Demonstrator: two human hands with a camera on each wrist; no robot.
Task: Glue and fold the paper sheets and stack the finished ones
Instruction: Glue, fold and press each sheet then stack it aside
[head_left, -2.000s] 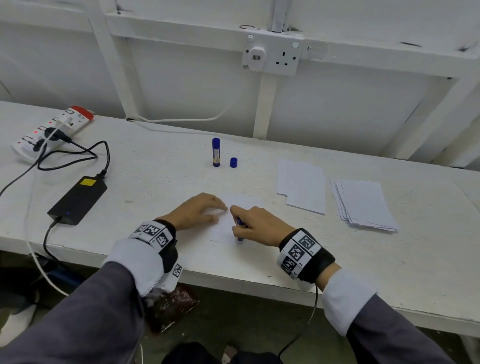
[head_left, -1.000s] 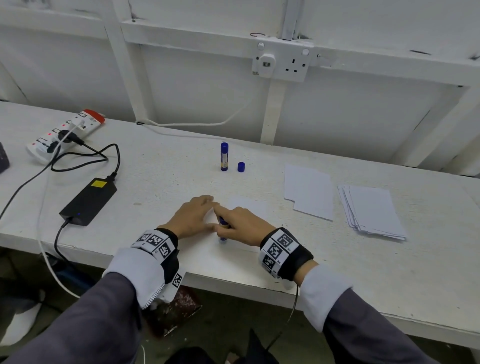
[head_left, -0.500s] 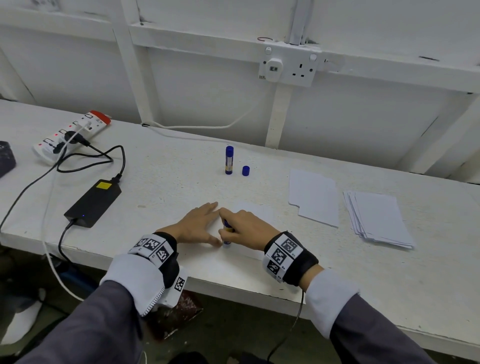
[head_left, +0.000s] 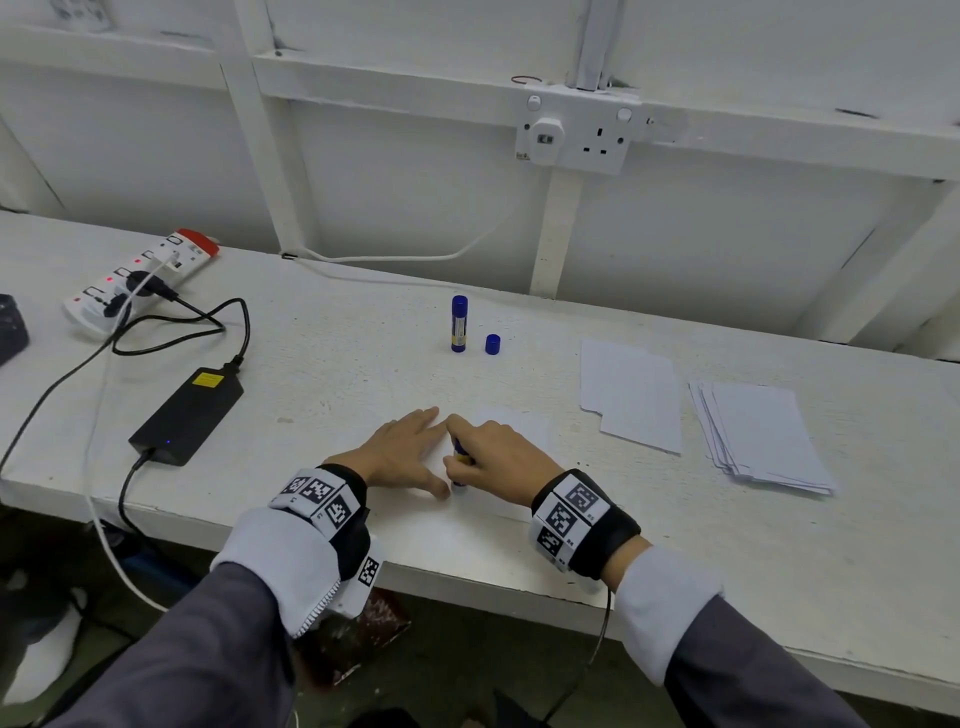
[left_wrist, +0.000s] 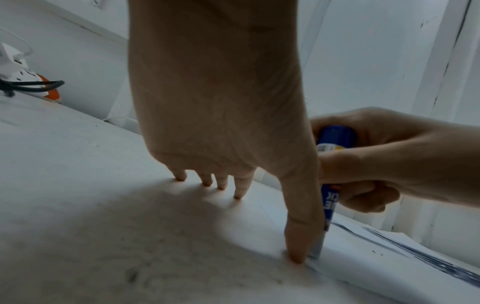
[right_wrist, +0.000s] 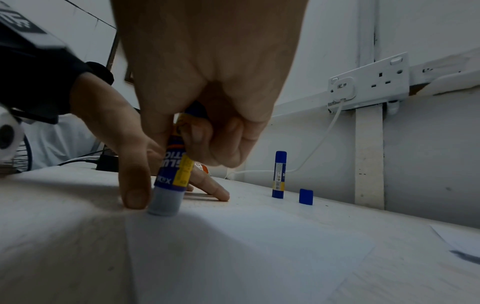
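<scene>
Gluing step in hand. Landmark: the paper sheet (head_left: 519, 431) at the near edge of the surface (head_left: 337, 395). The glue stick (right_wrist: 172, 174) is pinched in the curled right hand (head_left: 498, 457), its tip pressed down on the sheet's left edge. The left hand (head_left: 400, 452) is laid flat just left of the sheet, fingers spread, thumb (right_wrist: 135, 185) touching the stick's tip.

To be done well, judged: stick kept upright, an even line drawn along the edge, paper pinned by the left fingers so it is not dragged; glue kept off the surface.

Right of the sheet, a small pile of finished sheets (head_left: 631, 395); further right, a thicker stack of sheets (head_left: 753, 436). Behind the sheet, a second glue stick (head_left: 459, 323) stands upright, a loose blue cap (head_left: 492, 344) just beside it.

No containers are seen.
</scene>
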